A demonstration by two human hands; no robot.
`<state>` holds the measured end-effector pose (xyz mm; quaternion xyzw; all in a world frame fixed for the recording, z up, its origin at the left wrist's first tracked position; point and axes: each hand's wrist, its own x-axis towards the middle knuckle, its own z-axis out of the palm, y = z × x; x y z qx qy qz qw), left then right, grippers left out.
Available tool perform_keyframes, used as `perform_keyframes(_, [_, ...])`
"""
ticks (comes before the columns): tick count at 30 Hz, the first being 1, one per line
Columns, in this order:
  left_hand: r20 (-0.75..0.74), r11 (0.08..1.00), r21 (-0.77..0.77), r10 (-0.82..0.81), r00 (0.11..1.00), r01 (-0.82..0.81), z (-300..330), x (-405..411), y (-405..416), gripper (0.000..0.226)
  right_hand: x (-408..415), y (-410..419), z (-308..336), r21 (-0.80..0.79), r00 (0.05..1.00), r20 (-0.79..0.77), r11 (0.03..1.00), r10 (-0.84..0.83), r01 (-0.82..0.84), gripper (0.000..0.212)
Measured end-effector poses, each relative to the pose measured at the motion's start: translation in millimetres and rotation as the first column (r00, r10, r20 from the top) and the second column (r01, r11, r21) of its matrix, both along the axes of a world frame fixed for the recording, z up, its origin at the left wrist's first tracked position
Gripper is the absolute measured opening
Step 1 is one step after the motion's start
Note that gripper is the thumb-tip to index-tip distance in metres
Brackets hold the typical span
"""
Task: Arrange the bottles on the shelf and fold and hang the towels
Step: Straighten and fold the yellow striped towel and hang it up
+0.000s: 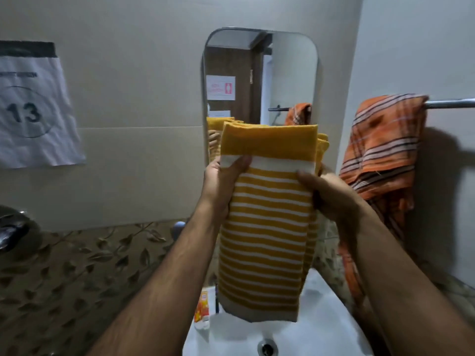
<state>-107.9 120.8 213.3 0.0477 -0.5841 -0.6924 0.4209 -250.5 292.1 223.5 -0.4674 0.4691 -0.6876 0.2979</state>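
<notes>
A yellow towel with white stripes is held up in front of the mirror, folded into a long narrow strip that hangs down over the sink. My left hand grips its left edge near the top, thumb on the white band. My right hand grips the right edge at the same height. An orange striped towel hangs bunched over the left end of a metal towel bar on the right wall. A small orange-and-white bottle stands on the sink's left edge.
A rounded mirror is fixed to the wall straight ahead. A white sink with a drain lies below the towel. A paper sheet marked 13 is taped on the left wall. A chrome tap fitting sits far left.
</notes>
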Motion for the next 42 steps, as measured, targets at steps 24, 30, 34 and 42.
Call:
perform_keyframes(24, [-0.139, 0.892, -0.288, -0.399, 0.907, 0.348, 104.0, -161.9, 148.3, 0.036, -18.1, 164.8, 133.6, -0.511, 0.054, -0.191, 0.147, -0.980, 0.847, 0.022])
perform_keyframes(30, [-0.234, 0.878, -0.474, -0.201, 0.951, 0.069, 149.9, -209.1, 215.7, 0.028, -32.2, 223.6, 183.6, -0.641, -0.433, -0.300, -0.157, -0.850, 0.751, 0.027])
perform_keyframes(34, [-0.241, 0.854, -0.519, -0.191, 0.952, 0.040, 163.2, -235.2, 253.5, 0.034, -47.9, 259.0, 194.4, -0.625, -0.604, -0.380, -0.287, -0.701, 0.726, 0.036])
perform_keyframes(42, [-0.164, 0.702, -0.705, -0.025, 0.986, -0.099, 174.5, -276.1, 281.3, 0.071, -77.6, 283.9, 190.7, -0.505, -0.683, -0.606, -0.466, -0.408, 0.727, 0.043])
